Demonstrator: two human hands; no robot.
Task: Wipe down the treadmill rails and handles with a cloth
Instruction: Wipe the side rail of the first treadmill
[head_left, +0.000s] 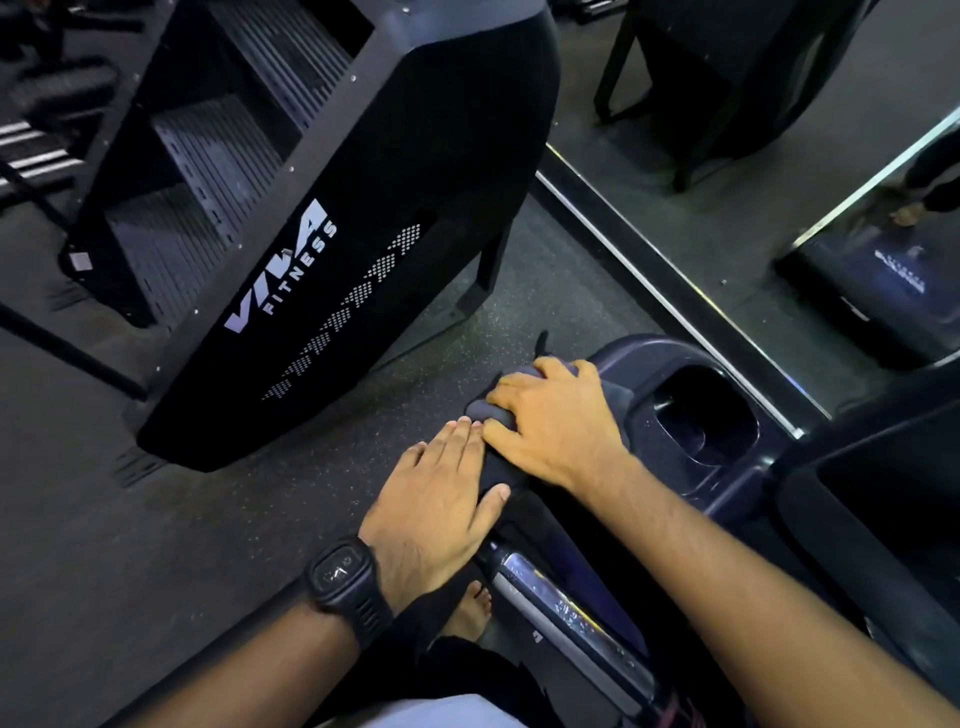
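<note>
Two hands share one short stretch of the treadmill handrail (618, 675), at its forward end where it meets the left corner of the console (644, 374). Your right hand (558, 428) is curled round the dark cloth (519, 373), which sits bunched over that rail end. Your left hand (439, 499) lies just behind it, fingers nearly straight and draped over the outer side of the rail, thumb on top, gripping nothing visible. The left fingertips touch the right hand's fingers, so a stroke drawn back toward you probably runs the cloth straight into the left hand and stalls. Move the left hand down the rail first. Because the cloth is wadded, only a small face meets the surface, and a pass may leave the underside and inner side of the rail untouched. Dark cloth on dark plastic in dim light also hides missed patches. The metal sensor plate (535, 577) farther back along the rail looks unwiped, and the watch (343, 577) on your left wrist could scrape it if that hand slides across it. Leaning your weight on the rail end risks a slip toward the cup recess (701, 415) at the console's left edge. Your bare foot (470, 608) stands close below the rail, so mind it when shifting. The stair machine (311, 260) stands near on the left and may limit elbow room.
</note>
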